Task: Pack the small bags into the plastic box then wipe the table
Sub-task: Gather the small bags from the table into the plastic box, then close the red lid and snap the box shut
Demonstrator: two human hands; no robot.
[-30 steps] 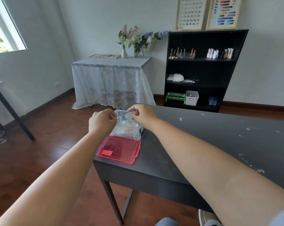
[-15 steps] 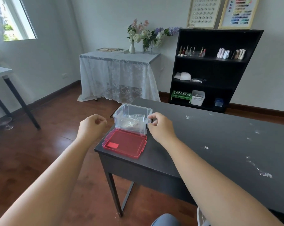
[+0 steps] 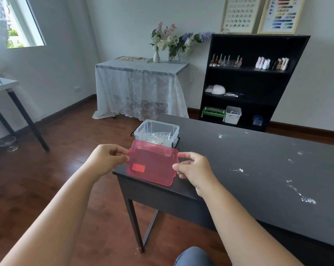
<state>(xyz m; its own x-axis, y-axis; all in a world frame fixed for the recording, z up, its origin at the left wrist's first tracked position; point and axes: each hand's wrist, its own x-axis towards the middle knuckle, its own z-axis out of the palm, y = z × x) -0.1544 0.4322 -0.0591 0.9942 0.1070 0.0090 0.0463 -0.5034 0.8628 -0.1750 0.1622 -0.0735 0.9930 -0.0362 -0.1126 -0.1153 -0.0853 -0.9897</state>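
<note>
A clear plastic box stands open at the near left corner of the black table, with small clear bags lying inside it. In front of the box I hold its pink translucent lid, tilted up off the table. My left hand pinches the lid's left tab, and my right hand pinches its right tab and edge.
White dust and crumbs are scattered over the right part of the table. Behind stand a lace-covered side table with flower vases, and a black shelf unit. A white table is at the far left.
Both hands left the box and went to the pink lid. The lid lay flat on the table before; now it is lifted and tilted between my two hands.
</note>
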